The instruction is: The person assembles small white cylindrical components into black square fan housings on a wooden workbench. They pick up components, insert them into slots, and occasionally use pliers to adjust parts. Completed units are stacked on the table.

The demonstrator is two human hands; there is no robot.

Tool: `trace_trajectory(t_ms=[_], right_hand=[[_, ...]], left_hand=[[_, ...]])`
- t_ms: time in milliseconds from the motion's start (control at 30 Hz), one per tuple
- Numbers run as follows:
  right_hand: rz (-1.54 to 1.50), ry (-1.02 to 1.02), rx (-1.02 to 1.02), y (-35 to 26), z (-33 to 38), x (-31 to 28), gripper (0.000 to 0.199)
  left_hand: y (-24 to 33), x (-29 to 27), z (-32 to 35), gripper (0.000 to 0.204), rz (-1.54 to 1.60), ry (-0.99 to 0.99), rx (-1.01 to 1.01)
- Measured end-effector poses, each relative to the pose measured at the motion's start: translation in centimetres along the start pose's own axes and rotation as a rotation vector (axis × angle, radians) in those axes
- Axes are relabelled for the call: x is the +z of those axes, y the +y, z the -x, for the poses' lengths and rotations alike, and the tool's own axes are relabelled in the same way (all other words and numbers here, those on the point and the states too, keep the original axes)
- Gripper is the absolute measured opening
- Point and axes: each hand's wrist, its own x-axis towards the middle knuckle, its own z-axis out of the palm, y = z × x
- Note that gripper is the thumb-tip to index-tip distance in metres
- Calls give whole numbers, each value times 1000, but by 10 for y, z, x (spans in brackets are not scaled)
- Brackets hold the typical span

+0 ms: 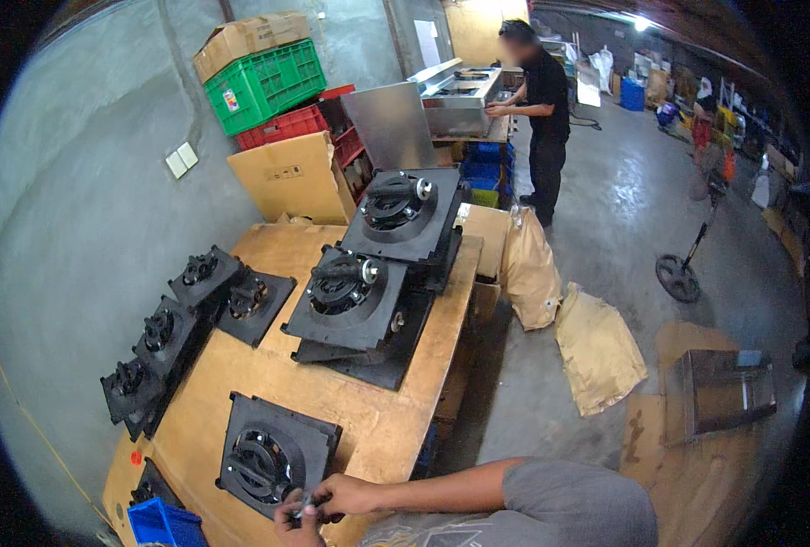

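Note:
Low in the picture, at the near edge of the wooden table (369, 447), my two hands are close together. My right hand (348, 495) reaches in from the right with its fingers bent and pinched. Beside it my left hand (296, 523) is closed, thumb up. Between the fingertips is a small greyish piece, too small to name. Just beyond the hands, a black square burner unit (241, 430) lies flat, with a round burner and a dark bar in its middle. Whether the fingers touch its near corner cannot be told.
Similar burner units stand stacked at the far right (346, 305) and along the left edge (161, 328). A blue bin (164, 524) sits near left. Green crate (268, 87) and cardboard (291, 178) stand behind. Brown sacks (596, 351) lie on the floor; a person (546, 109) works beyond.

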Motion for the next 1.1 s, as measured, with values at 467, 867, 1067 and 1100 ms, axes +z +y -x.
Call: trace_trajectory(t_ms=[467, 867, 1067, 1100], right_hand=[[-347, 92, 192, 14, 5, -9, 28], [-221, 244, 117, 34, -22, 21, 39], [-25, 315, 77, 62, -42, 35, 61], [17, 327, 62, 63, -46, 35, 64]], left_hand=[[2, 22, 5, 41, 138, -77, 187], [-21, -15, -17, 61, 626, -47, -370], [-44, -32, -39, 73, 697, -84, -477], [-48, -35, -45, 73, 705, -105, -468]])
